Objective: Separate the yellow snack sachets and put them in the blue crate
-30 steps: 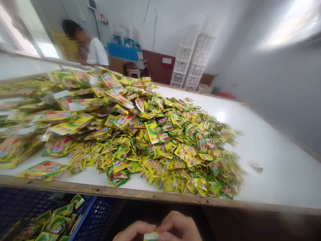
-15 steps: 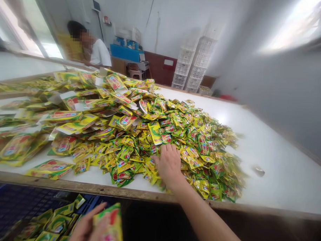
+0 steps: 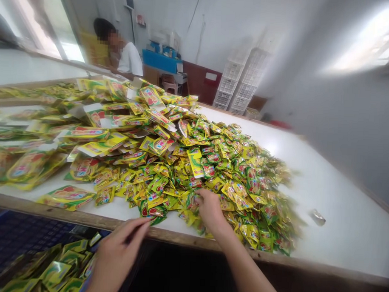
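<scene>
My right hand (image 3: 210,209) is at the near side of a heap of small yellow-green sachets (image 3: 241,164). Its fingers are curled and pinch a small green sachet (image 3: 191,200). Lower left, my left hand (image 3: 122,245) reaches over the table's front edge. Its thumb and forefinger come together beside a green sachet with red fruit pictures (image 3: 153,212); anything between the tips is hidden. Larger flat yellow-green cartons (image 3: 94,146), several with open white flaps, are piled left of the sachets. One carton (image 3: 67,197) lies apart near the front edge.
Below the table's wooden edge (image 3: 175,237), a blue crate (image 3: 16,229) holds filled yellow-green packs (image 3: 56,273). A silvery scrap (image 3: 317,217) lies on the white tabletop (image 3: 348,211). Behind are a person in white (image 3: 130,60), a blue-topped bench (image 3: 161,61) and stacked white crates (image 3: 238,81).
My left hand has moved up and right to the table edge; the yellow-green pack it held no longer shows. My right hand's fingers have drawn in around a sachet. The view has shifted slightly.
</scene>
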The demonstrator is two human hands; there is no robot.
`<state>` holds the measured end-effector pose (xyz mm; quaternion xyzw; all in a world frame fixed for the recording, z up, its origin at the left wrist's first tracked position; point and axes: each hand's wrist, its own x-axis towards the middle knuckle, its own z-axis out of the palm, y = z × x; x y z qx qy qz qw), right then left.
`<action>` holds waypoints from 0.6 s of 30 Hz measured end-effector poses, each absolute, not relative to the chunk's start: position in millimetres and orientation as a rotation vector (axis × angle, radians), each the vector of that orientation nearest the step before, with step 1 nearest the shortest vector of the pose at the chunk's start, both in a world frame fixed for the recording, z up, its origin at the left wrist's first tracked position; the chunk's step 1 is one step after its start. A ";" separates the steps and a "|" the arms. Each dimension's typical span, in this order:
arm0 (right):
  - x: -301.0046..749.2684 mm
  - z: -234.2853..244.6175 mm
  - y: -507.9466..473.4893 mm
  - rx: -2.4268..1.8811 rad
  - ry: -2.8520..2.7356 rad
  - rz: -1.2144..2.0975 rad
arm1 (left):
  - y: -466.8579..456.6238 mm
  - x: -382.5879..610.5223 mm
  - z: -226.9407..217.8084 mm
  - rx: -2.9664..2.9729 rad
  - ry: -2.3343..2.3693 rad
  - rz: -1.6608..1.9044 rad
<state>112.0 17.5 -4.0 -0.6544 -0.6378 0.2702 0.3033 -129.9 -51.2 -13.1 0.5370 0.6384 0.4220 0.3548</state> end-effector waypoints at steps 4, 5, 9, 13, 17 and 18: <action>132.9 -3.8 19.3 -1.710 -1.611 0.839 | 5.3 -56.8 -9.7 1.643 1.452 0.913; 141.1 -0.1 18.1 -1.704 -1.588 0.864 | 14.3 -42.5 -10.5 1.639 1.461 0.906; 164.1 18.2 10.5 -1.643 -1.575 0.911 | 24.6 -17.5 -13.5 1.576 1.452 0.888; 156.7 28.5 10.2 -1.410 -1.768 0.964 | 15.0 -27.7 -6.6 1.447 1.244 0.840; 134.9 20.8 13.9 -1.351 -1.830 0.974 | 2.3 -40.6 2.5 1.289 1.126 0.847; 130.0 16.2 13.5 -1.370 -1.820 0.964 | -0.5 -42.4 2.8 1.253 1.117 0.858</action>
